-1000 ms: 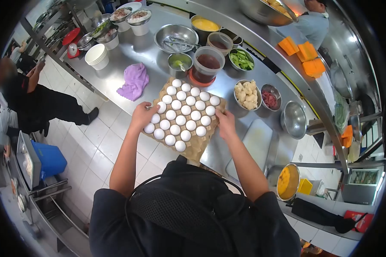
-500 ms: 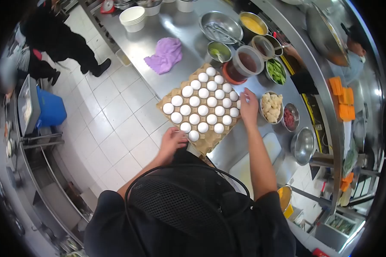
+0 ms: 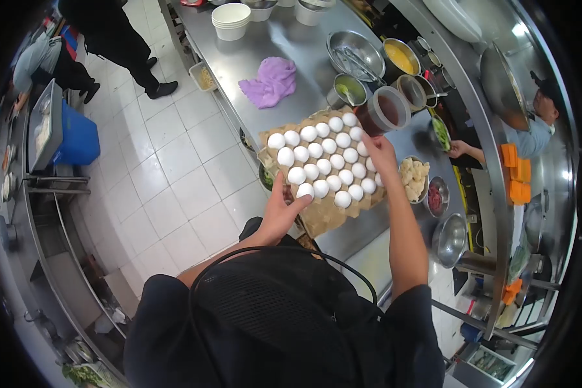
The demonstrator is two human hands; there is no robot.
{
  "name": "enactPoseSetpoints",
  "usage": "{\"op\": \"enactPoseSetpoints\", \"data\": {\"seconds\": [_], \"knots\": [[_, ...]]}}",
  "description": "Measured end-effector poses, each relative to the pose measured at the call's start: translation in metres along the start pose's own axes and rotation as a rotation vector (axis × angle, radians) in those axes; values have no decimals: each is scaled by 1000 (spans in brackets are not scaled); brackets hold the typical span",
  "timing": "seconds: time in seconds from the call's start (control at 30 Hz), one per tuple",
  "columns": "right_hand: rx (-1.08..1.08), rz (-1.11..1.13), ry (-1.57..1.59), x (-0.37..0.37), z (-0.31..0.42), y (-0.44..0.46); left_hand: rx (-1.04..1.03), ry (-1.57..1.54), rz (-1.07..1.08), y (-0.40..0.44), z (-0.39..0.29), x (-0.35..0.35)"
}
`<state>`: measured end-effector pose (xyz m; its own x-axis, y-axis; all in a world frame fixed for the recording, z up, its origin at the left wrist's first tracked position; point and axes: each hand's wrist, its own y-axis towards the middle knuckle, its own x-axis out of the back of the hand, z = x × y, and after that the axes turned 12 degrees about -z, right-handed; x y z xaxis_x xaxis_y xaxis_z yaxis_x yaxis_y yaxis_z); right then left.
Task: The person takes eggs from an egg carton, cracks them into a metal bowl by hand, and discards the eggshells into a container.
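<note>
A cardboard egg tray [image 3: 330, 223] with several rows of white eggs [image 3: 315, 150] is in front of me, over the front edge of the steel counter. My left hand [image 3: 283, 208] grips its left edge, thumb on top beside an egg and fingers around the side. My right hand [image 3: 381, 155] is closed on the right edge, its fingertips partly hidden by the tray and eggs. Just beyond the right hand stands a clear tub of dark red liquid [image 3: 387, 111]. Cauliflower pieces [image 3: 413, 178] fill a bowl to the right of my forearm.
A purple cloth [image 3: 269, 81], a metal bowl with tongs [image 3: 355, 55] and stacked white bowls [image 3: 231, 21] sit on the steel counter [image 3: 304, 42]. At the right, a co-worker's hand [image 3: 459, 149] holds a bowl of green vegetables [image 3: 441, 134]. Two people stand at the upper left.
My left hand has closed around the tray's left edge, and the tray has turned slightly. A co-worker's hand now holds the green vegetable bowl, shifted right. My view has shifted a little.
</note>
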<state>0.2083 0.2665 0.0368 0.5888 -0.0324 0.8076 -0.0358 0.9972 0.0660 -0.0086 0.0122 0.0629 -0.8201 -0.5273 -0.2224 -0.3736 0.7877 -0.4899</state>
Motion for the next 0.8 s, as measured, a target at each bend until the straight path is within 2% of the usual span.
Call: {"op": "enactPoseSetpoints", "data": {"seconds": [0.07, 0.1, 0.13, 0.17, 0.2, 0.27, 0.4, 0.53, 0.6, 0.63, 0.67, 0.7, 0.73, 0.77, 0.8], "knots": [[-111, -42, 183, 17, -7, -21, -76, -20, 31, 7, -5, -5], [-110, -42, 180, 22, -13, -34, -219, 31, 13, 19, 2, -5], [-247, -83, 356, 27, -18, -48, -361, 84, -4, 34, 9, -6], [-386, -127, 531, 32, -24, -62, -389, 151, -77, 57, 15, -6], [-391, -133, 530, 34, -26, -80, -342, 140, 17, 74, -2, -4], [-603, -207, 975, 30, -17, -123, -255, 219, 179, 112, -38, 3], [-726, -304, 1034, 5, 3, -174, -182, 521, 409, 170, -75, -3], [-723, -421, 1029, -8, 3, -192, -271, 620, 475, 205, -57, -3], [-686, -250, 759, -9, -9, -204, -291, 607, 344, 230, -28, 7], [-707, -275, 762, -16, -23, -212, -281, 426, 284, 232, -24, 8], [-648, -187, 599, -27, -42, -219, -278, 435, 316, 236, -17, 10], [-583, -101, 435, -27, -47, -221, -354, 477, 207, 238, -12, 12], [-595, -131, 434, -27, -52, -226, -432, 510, 95, 239, -6, 13], [-738, -206, 600, -26, -41, -230, -439, 514, 132, 235, -5, 11], [-878, -288, 777, -26, -35, -234, -413, 712, 185, 229, -5, 11]]}}
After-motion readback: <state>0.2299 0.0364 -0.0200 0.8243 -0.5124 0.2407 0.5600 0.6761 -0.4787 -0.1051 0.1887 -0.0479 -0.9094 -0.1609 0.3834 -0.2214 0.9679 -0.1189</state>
